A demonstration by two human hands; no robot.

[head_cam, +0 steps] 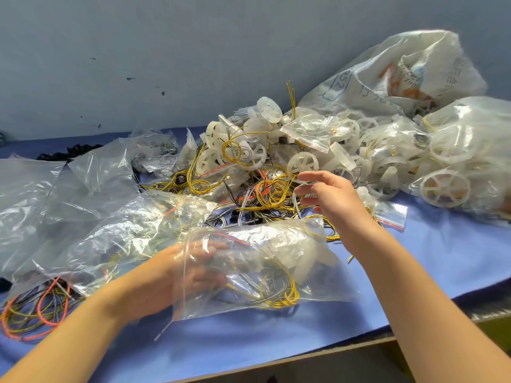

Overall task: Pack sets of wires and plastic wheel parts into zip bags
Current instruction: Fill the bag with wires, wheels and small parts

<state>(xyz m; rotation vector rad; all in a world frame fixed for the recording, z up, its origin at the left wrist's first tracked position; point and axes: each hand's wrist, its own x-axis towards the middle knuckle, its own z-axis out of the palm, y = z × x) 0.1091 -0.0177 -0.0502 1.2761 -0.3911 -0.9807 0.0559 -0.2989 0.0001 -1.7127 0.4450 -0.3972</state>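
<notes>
My left hand [193, 272] is inside the mouth of a clear zip bag [318, 261] lying on the blue table cover; its fingers show through the plastic. The bag holds yellow and grey wires [279, 291] and a white plastic part. My right hand [329, 197] hovers above the tangle of loose yellow, orange and black wires [265, 194], fingers loosely spread, holding nothing that I can see. Behind the wires lies a heap of white plastic wheels [302, 163].
Several filled and empty clear bags [91, 189] crowd the left side. Large sacks of wheels [456, 150] stand at the right against the grey wall. Loose orange and yellow wires [41, 310] lie at the near left. The table's front edge [359, 346] runs below my arms.
</notes>
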